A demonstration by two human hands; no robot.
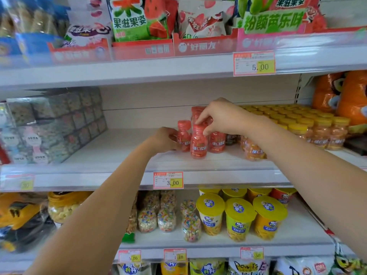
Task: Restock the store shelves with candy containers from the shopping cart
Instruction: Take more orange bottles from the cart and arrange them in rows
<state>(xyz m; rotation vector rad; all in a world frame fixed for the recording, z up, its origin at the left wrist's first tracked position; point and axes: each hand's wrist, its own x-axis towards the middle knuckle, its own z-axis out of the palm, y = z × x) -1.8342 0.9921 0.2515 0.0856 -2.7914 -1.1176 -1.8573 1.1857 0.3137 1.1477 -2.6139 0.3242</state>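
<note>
The right hand (220, 118) reaches over the middle shelf (119, 149) from above. Its grip is clamped on the cap of the front red bottle (198, 144), with thumb and forefinger pinching the red lid from either side. That bottle stands upright on the shelf, directly below the right grip and close to the shelf's front lip.

The left hand (165, 138) comes in low from the left. Its grip is closed on the side of the left red bottle (183, 135), fingers curled against its body. This bottle is also upright, just right of the left grip. It touches or nearly touches the front one, but the blur does not settle which. The right red bottle (217, 142) stands just below the right palm, which makes 3 in the front cluster. More red bottles (196, 112) show behind, partly hidden by the right grip's fingers.

Further right of the right grip, beyond the forearm, rows of orange bottles (319, 130) with yellow caps fill the shelf. Well to the left of the left grip sits a stack of wrapped boxes (55, 124). Below both grips, on the shelf's edge, hangs a price tag (168, 180) reading 3.00. On the shelf beneath stand yellow-lidded cups (239, 217) and clear jars of coloured sweets (166, 215). Above both grips, snack bags (129, 18) line the upper shelf, beside a second tag (254, 63) marked 5.00.
</note>
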